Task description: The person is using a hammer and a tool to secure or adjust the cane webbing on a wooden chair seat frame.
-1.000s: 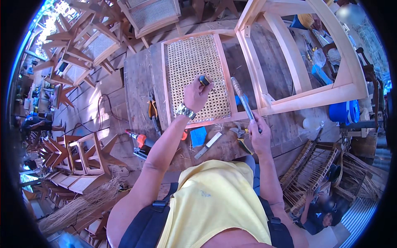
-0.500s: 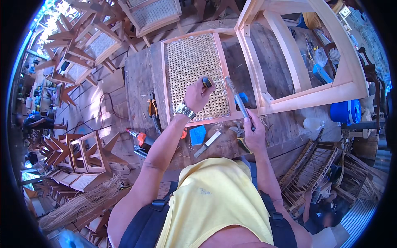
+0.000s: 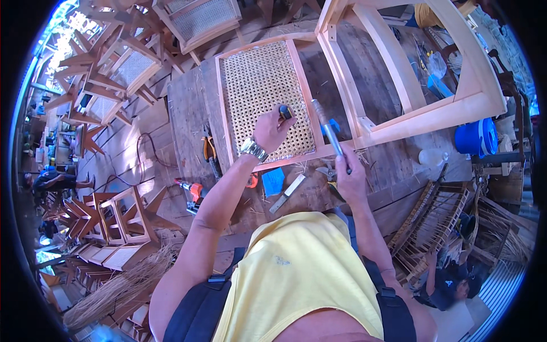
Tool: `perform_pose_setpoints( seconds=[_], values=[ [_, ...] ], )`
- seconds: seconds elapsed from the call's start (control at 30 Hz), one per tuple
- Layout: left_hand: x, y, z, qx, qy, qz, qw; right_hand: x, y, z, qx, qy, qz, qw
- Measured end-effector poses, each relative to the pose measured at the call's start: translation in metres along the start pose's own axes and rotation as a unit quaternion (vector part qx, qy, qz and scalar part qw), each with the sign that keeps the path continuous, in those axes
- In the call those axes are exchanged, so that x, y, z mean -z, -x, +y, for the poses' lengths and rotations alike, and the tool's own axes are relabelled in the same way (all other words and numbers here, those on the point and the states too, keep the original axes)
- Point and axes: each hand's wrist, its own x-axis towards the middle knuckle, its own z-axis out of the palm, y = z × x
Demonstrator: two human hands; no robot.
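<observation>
A woven cane panel (image 3: 256, 74) fills a light wooden frame (image 3: 300, 85) lying flat on the workbench. Over the panel's near right part, my left hand (image 3: 272, 131) is closed round a tool handle with a dark, rounded end (image 3: 285, 112); its lower part is hidden by my fist. My right hand (image 3: 351, 174) grips a metal rod (image 3: 329, 132) by its near end, just outside the frame's near rail. The rod slants up and left, its worn far tip above the frame's right side, apart from the handle in my left hand.
A large wooden chair frame (image 3: 427, 130) stands at right. Near me lie a blue square piece (image 3: 273, 181), a flat-bladed tool (image 3: 288, 194) and an orange power tool (image 3: 195, 191). Orange-handled pliers (image 3: 209, 148) lie left. A blue bucket (image 3: 477, 138) sits far right.
The whole view has shifted slightly, the panel moving a little up and left. Both hands keep their grips, and the rod has swung slightly more upright.
</observation>
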Motion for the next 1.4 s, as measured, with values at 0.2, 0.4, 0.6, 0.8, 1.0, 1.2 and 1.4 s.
perform_pose_setpoints(
  seconds=[0.2, 0.4, 0.6, 0.8, 1.0, 1.2, 1.4],
  values=[
    [0.013, 0.003, 0.014, -0.006, 0.042, 0.013, 0.999, 0.015, 0.012, 0.006, -0.071, -0.026, -0.031, 0.997],
    [0.001, 0.005, 0.001, -0.019, -0.044, -0.051, 0.998, 0.0, 0.017, 0.012, 0.037, -0.005, 0.059, 0.998],
    [0.004, 0.008, 0.0, -0.028, 0.059, -0.024, 0.998, 0.019, 0.021, 0.018, -0.095, -0.053, -0.019, 0.994],
    [0.007, 0.014, 0.009, 0.006, 0.02, -0.074, 0.997, 0.02, 0.027, 0.006, -0.108, -0.025, -0.038, 0.993],
    [0.009, 0.017, 0.018, 0.018, 0.01, -0.095, 0.995, 0.03, 0.028, 0.006, -0.18, -0.089, -0.03, 0.979],
    [0.007, 0.02, 0.008, -0.004, 0.054, -0.096, 0.994, 0.024, 0.031, 0.019, 0.019, 0.038, -0.088, 0.995],
    [0.006, 0.027, 0.014, 0.003, 0.031, -0.119, 0.992, 0.029, 0.041, 0.012, -0.129, -0.071, -0.035, 0.989]
  ],
)
